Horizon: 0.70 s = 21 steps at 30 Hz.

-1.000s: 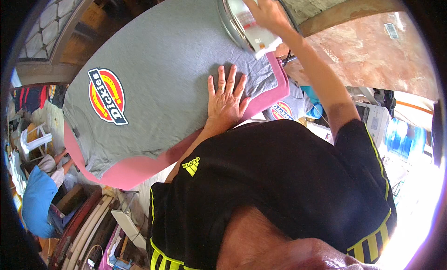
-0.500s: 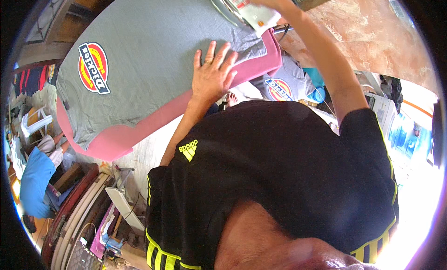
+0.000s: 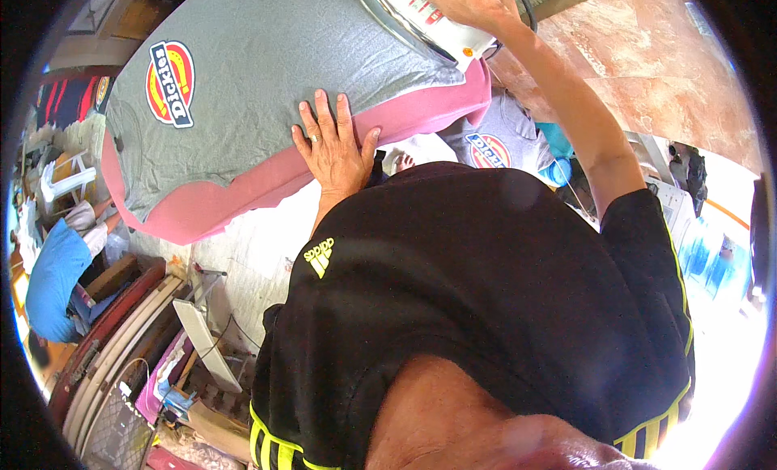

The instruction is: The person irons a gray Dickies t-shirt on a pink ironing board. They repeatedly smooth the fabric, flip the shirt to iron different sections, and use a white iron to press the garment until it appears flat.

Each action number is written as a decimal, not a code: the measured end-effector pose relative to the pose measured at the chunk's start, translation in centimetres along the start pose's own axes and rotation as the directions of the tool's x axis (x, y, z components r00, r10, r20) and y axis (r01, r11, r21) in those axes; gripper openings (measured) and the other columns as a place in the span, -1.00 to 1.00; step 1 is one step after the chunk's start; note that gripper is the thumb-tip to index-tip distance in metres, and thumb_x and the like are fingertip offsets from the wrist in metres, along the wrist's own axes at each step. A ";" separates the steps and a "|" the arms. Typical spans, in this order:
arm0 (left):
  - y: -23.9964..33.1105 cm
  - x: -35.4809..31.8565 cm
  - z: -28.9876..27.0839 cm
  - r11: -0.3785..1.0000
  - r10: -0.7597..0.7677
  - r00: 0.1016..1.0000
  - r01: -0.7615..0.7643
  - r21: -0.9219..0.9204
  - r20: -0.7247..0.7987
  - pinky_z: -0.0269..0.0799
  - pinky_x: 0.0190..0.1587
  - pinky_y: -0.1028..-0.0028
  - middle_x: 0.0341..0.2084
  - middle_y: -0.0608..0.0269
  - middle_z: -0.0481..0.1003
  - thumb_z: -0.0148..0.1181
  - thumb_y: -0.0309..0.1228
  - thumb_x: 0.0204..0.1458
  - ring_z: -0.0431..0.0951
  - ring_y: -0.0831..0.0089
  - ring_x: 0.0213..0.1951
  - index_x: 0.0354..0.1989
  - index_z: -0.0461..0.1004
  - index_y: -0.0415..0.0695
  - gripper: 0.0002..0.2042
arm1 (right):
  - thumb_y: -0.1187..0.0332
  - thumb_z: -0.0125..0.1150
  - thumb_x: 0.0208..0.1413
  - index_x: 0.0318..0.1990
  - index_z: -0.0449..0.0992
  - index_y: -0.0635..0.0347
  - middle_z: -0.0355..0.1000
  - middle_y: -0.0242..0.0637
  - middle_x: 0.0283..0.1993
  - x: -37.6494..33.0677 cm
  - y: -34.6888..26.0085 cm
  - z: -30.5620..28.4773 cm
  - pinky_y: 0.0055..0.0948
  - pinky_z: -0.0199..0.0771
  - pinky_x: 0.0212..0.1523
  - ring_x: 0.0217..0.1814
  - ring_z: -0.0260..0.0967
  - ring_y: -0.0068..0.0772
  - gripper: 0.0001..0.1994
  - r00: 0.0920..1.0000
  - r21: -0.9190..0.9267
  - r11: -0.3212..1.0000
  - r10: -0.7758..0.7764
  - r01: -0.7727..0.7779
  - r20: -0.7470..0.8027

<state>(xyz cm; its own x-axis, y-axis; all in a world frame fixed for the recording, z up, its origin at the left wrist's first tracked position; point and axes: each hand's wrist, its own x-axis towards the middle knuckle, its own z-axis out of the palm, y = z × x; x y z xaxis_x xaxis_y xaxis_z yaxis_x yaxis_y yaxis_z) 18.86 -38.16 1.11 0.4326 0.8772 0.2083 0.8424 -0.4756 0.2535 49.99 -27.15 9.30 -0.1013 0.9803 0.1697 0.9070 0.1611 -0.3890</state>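
1. Grey T-shirt (image 3: 283, 73) spread flat over pink ironing board (image 3: 267, 182), round red-and-yellow badge (image 3: 171, 83) toward the shirt's far left end
2. Left hand (image 3: 333, 146) pressed palm-down, fingers spread, on the shirt's near hem, partly over the board's pink edge
3. Right hand (image 3: 465, 2) wrapped over the top of a white iron (image 3: 421, 21), fingers closed on it
4. Iron resting on the shirt's right end, near the top rim, partly cut off
5. Second grey shirt (image 3: 490, 142) lying just below the board's right end
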 end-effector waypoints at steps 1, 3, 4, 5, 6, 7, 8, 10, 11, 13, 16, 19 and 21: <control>-0.2 -0.3 -0.1 1.000 -0.011 1.000 0.011 -0.010 0.012 -0.25 0.36 -0.20 0.45 0.07 -0.06 0.17 0.07 0.06 -0.16 -0.10 0.45 0.38 0.15 -0.01 -0.25 | 0.17 0.11 0.20 -0.11 0.48 0.37 0.53 0.13 -0.30 0.7 -1.3 -0.2 0.06 0.51 -0.29 -0.31 0.51 0.24 -0.64 0.999 -0.051 0.998 -0.025 0.027 0.028; -0.5 -1.1 -0.2 0.999 -0.033 0.999 0.034 -0.032 0.035 -0.28 0.36 -0.22 0.45 0.06 -0.07 0.19 0.05 0.07 -0.19 -0.12 0.45 0.39 0.13 -0.01 -0.25 | 0.18 0.16 0.20 0.05 0.46 0.23 0.53 0.03 -0.19 -1.3 -3.7 -0.4 -0.15 0.51 -0.29 -0.26 0.53 0.06 -0.63 0.999 -0.024 1.000 -0.018 0.018 0.035; -0.6 -1.4 -0.4 0.998 -0.049 0.998 0.051 -0.031 0.045 -0.29 0.36 -0.21 0.45 0.06 -0.07 0.19 0.04 0.07 -0.19 -0.11 0.46 0.39 0.14 -0.01 -0.25 | 0.18 0.19 0.20 0.13 0.44 0.16 0.54 -0.01 -0.14 -2.4 -4.5 -0.4 -0.26 0.51 -0.29 -0.24 0.53 -0.02 -0.60 0.999 -0.013 1.000 -0.011 0.012 0.036; -0.6 -1.7 -0.6 0.997 -0.061 0.997 0.063 -0.038 0.048 -0.30 0.36 -0.21 0.45 0.07 -0.07 0.20 0.03 0.07 -0.19 -0.11 0.46 0.39 0.14 -0.01 -0.26 | 0.18 0.18 0.21 0.10 0.44 0.16 0.53 0.05 -0.24 -4.3 -3.7 0.4 -0.22 0.53 -0.28 -0.26 0.55 -0.02 -0.62 0.981 -0.139 0.974 -0.186 0.178 -0.050; -0.6 -2.1 -0.8 0.995 -0.087 0.995 0.089 -0.041 0.045 -0.31 0.36 -0.20 0.45 0.07 -0.06 0.20 0.02 0.07 -0.19 -0.10 0.46 0.39 0.14 -0.01 -0.26 | 0.18 0.18 0.21 0.04 0.42 0.17 0.52 0.05 -0.33 -5.1 -4.4 0.2 -0.17 0.52 -0.29 -0.30 0.54 0.02 -0.65 0.968 -0.095 0.964 -0.251 0.248 -0.014; -1.0 -2.6 -0.8 0.993 -0.101 0.994 0.104 -0.061 0.040 -0.34 0.36 -0.21 0.45 0.07 -0.07 0.18 0.01 0.09 -0.20 -0.10 0.46 0.39 0.15 -0.02 -0.28 | 0.17 0.17 0.21 -0.01 0.40 0.18 0.51 0.05 -0.42 -5.9 -5.2 -0.1 -0.11 0.52 -0.30 -0.33 0.53 0.06 -0.68 0.950 -0.048 0.948 -0.313 0.314 0.020; -1.2 -2.8 -0.9 0.992 -0.119 0.992 0.120 -0.039 0.033 -0.34 0.36 -0.21 0.45 0.08 -0.07 0.17 0.01 0.09 -0.20 -0.10 0.46 0.39 0.16 -0.02 -0.29 | 0.17 0.16 0.22 -0.04 0.39 0.18 0.50 0.05 -0.45 -6.2 -6.5 -0.9 -0.07 0.50 -0.31 -0.34 0.52 0.10 -0.69 0.962 0.103 0.992 -0.101 0.077 0.253; -1.5 -3.3 -1.0 0.988 -0.153 0.988 0.154 -0.007 0.027 -0.35 0.36 -0.22 0.45 0.08 -0.07 0.16 0.01 0.10 -0.19 -0.09 0.46 0.38 0.16 -0.03 -0.29 | 0.13 0.13 0.22 -0.08 0.38 0.18 0.50 0.05 -0.44 -4.8 -7.2 -1.5 -0.04 0.49 -0.31 -0.33 0.51 0.14 -0.69 0.937 0.077 0.978 -0.208 0.195 0.281; -1.7 -3.5 -1.0 0.984 -0.177 0.984 0.177 -0.008 0.025 -0.37 0.35 -0.22 0.45 0.10 -0.05 0.14 0.01 0.11 -0.18 -0.04 0.46 0.38 0.17 -0.01 -0.31 | 0.12 0.12 0.23 -0.09 0.38 0.18 0.51 0.05 -0.43 -3.8 -7.5 -1.8 -0.02 0.48 -0.31 -0.32 0.51 0.15 -0.68 0.918 0.066 0.964 -0.264 0.256 0.296; -2.2 -4.1 -0.4 0.986 -0.163 0.986 0.163 -0.020 -0.016 -0.39 0.36 -0.21 0.45 0.12 -0.03 0.13 0.01 0.12 -0.17 -0.02 0.46 0.38 0.17 0.00 -0.31 | 0.03 0.09 0.23 -0.07 0.40 0.16 0.51 0.07 -0.40 -0.1 -8.0 -1.9 0.03 0.46 -0.28 -0.31 0.49 0.20 -0.63 0.897 0.020 0.954 -0.288 0.298 0.335; -2.3 -4.2 -0.2 0.985 -0.172 0.983 0.171 -0.028 -0.058 -0.44 0.37 -0.14 0.43 0.14 0.02 0.13 0.01 0.11 -0.13 0.02 0.46 0.37 0.20 0.01 -0.33 | 0.00 0.07 0.23 -0.10 0.42 0.18 0.50 0.08 -0.40 7.9 -6.3 0.8 0.03 0.45 -0.29 -0.32 0.49 0.20 -0.61 0.884 -0.025 0.901 -0.418 0.432 0.209; -2.3 -4.0 -0.1 0.986 -0.163 0.982 0.160 -0.044 -0.096 -0.45 0.37 -0.09 0.42 0.16 0.06 0.14 0.01 0.09 -0.13 0.04 0.46 0.34 0.25 0.02 -0.35 | 0.04 0.11 0.20 -0.18 0.46 0.25 0.50 0.10 -0.41 16.2 -5.0 3.2 0.00 0.47 -0.34 -0.35 0.49 0.19 -0.61 0.856 -0.094 0.851 -0.518 0.516 0.010; -2.3 -3.7 0.0 0.989 -0.145 0.983 0.139 -0.056 -0.117 -0.43 0.37 -0.08 0.41 0.16 0.08 0.16 0.01 0.07 -0.12 0.05 0.46 0.32 0.27 0.02 -0.35 | 0.10 0.11 0.20 -0.17 0.48 0.38 0.52 0.10 -0.41 20.4 -6.5 2.3 0.01 0.53 -0.34 -0.39 0.52 0.20 -0.60 0.889 -0.117 0.881 -0.458 0.458 0.034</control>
<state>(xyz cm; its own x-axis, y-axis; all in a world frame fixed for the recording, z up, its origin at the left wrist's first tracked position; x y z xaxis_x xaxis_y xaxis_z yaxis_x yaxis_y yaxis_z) 15.28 -40.31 -0.27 0.2654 0.9230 0.2785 0.8752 -0.3518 0.3321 41.11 -7.95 13.18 -0.5189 0.8011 0.2983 0.8006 0.5777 -0.1590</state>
